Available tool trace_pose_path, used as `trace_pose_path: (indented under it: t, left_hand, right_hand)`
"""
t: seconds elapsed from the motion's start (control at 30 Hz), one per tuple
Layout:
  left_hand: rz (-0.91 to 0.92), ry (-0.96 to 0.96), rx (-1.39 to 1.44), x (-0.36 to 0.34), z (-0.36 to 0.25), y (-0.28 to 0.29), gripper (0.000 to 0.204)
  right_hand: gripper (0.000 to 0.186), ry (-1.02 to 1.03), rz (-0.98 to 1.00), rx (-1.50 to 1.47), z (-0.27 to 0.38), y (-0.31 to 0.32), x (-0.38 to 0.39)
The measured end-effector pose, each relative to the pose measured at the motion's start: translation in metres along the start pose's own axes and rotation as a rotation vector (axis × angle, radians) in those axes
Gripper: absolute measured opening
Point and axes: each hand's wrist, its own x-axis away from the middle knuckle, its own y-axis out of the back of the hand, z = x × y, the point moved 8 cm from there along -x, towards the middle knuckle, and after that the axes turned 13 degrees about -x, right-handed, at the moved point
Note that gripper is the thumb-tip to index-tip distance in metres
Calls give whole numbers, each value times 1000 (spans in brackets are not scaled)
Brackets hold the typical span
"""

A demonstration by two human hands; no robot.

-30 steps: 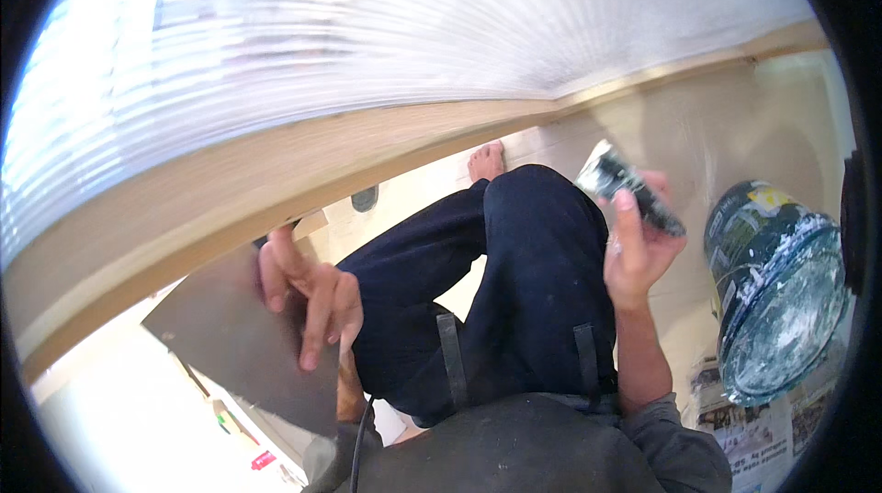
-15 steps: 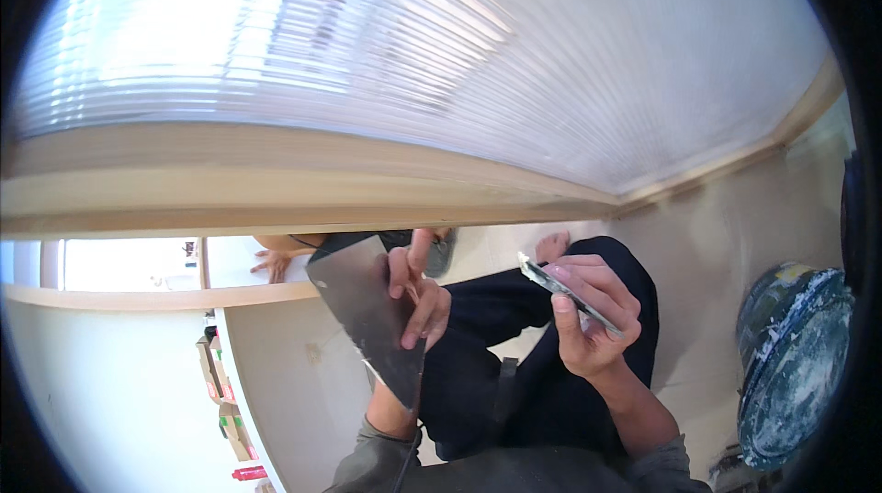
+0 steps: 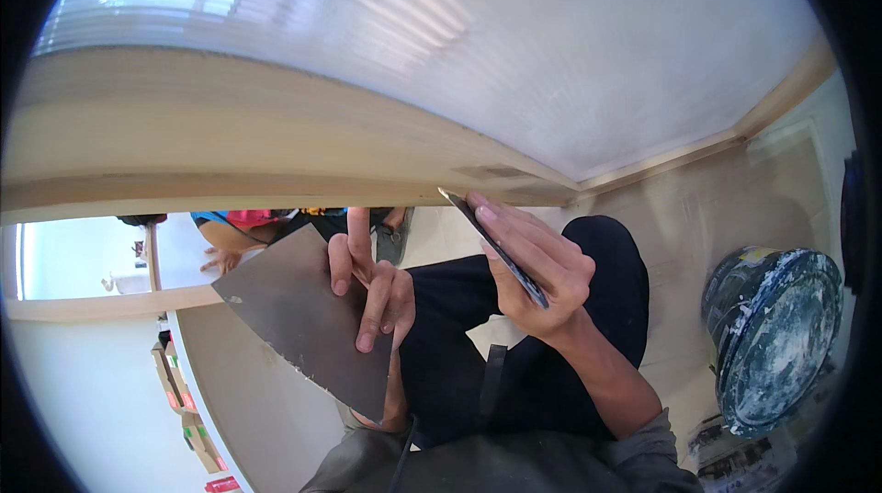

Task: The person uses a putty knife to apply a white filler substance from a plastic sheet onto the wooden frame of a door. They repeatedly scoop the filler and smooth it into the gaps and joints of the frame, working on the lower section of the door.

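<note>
My left hand (image 3: 372, 305) holds a wide, thin grey metal spreader plate (image 3: 285, 318), its broad face up and some fingers resting over it. Right of it, my right hand (image 3: 551, 277) grips a narrow putty knife (image 3: 519, 272), seen almost edge-on, with pale residue at its tip. The knife's tip is just below a long wooden trim (image 3: 276, 116), which borders a translucent ribbed panel (image 3: 588, 61). Whether the tip touches the wood I cannot tell. My dark-trousered legs are bent beneath both hands.
A putty-smeared bucket (image 3: 772, 337) stands at the right, with newspaper (image 3: 744, 456) below it. Another person's hand (image 3: 222, 259) rests on a pale surface at the left, beyond the trim. Small cardboard boxes (image 3: 170, 374) line a shelf at the lower left.
My right hand has moved left and up toward the trim, turning the knife edge-on. The view has shifted, bringing the other person and boxes into fuller view.
</note>
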Motion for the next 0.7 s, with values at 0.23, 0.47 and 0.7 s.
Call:
trace_pose_path:
  t: [0.23, 0.47, 0.7]
  left_hand:
    - [5, 19, 21, 3, 1, 2, 29]
    - [10, 44, 21, 3, -3, 1, 30]
    - [132, 23, 67, 2, -1, 6, 31]
  right_hand:
    - [38, 78, 74, 111, -2, -17, 7]
    - [35, 122, 44, 152, -2, -30, 11]
    - [36, 125, 90, 201, -2, -39, 14]
